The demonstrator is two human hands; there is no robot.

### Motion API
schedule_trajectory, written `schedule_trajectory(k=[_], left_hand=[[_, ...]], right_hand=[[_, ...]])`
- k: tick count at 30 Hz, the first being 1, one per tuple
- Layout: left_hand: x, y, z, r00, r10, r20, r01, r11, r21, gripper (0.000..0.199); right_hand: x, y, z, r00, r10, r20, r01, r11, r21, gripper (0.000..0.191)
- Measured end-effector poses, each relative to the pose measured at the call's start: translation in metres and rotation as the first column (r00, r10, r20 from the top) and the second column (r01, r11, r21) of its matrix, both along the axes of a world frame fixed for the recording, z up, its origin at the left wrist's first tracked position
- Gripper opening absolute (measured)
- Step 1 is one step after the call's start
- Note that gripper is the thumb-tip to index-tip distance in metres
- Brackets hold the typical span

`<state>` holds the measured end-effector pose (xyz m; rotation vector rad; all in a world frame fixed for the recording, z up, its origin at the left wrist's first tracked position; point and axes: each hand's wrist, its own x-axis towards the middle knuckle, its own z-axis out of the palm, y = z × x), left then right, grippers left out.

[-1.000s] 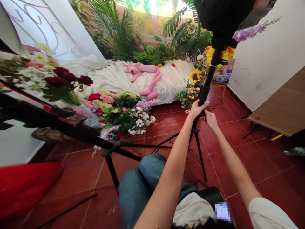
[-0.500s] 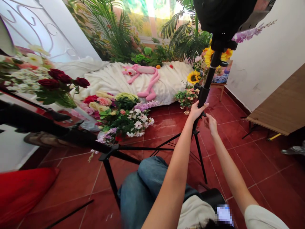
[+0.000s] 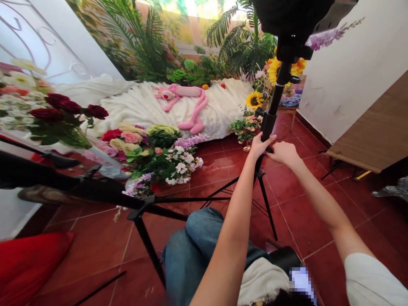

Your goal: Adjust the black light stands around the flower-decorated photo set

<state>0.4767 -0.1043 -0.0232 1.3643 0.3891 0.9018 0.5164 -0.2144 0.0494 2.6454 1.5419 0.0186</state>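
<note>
A black light stand [image 3: 274, 102] rises on the right, a dark lamp head [image 3: 293, 19] at its top and its tripod legs on the floor. My left hand [image 3: 259, 146] is wrapped around the stand's pole below a collar, thumb pointing right. Just right of the pole, my right hand [image 3: 283, 153] is closed with bent fingers on a small black knob [image 3: 269, 149], mostly hidden by the fingers.
Another black stand [image 3: 105, 187] slants across the left. Flower bunches [image 3: 153, 148] crowd the floor before a white cloth [image 3: 127, 102] bearing a pink plush toy [image 3: 191, 93]. A brown board [image 3: 369, 131] leans at right; a red cushion [image 3: 32, 263] lies lower left.
My right hand has turned, its wrist and elbow swinging outward to the right while the fingers stay at the knob. My left hand keeps its hold. The view has shifted slightly.
</note>
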Motion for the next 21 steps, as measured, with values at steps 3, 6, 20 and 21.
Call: schedule_trajectory(k=[3, 6, 20, 21], left_hand=[[0.001, 0.001, -0.002, 1.000, -0.019, 0.023, 0.019, 1.000, -0.002, 0.046], [0.001, 0.001, -0.002, 1.000, -0.025, 0.012, 0.026, 1.000, -0.017, 0.046], [0.004, 0.003, -0.007, 1.000, 0.023, -0.009, -0.023, 0.999, -0.022, 0.042], [0.005, 0.004, -0.007, 1.000, 0.029, -0.012, -0.029, 0.999, -0.014, 0.041]], right_hand=[[-0.011, 0.009, 0.003, 0.997, -0.022, 0.067, 0.025, 0.999, -0.044, 0.049], [-0.015, 0.017, -0.003, 0.998, -0.053, 0.039, 0.054, 0.998, -0.025, 0.041], [0.044, 0.007, -0.036, 0.546, 0.320, -0.775, -0.047, 0.935, 0.352, 0.052], [0.044, 0.008, -0.040, 0.530, 0.329, -0.781, -0.021, 0.926, 0.376, 0.052]])
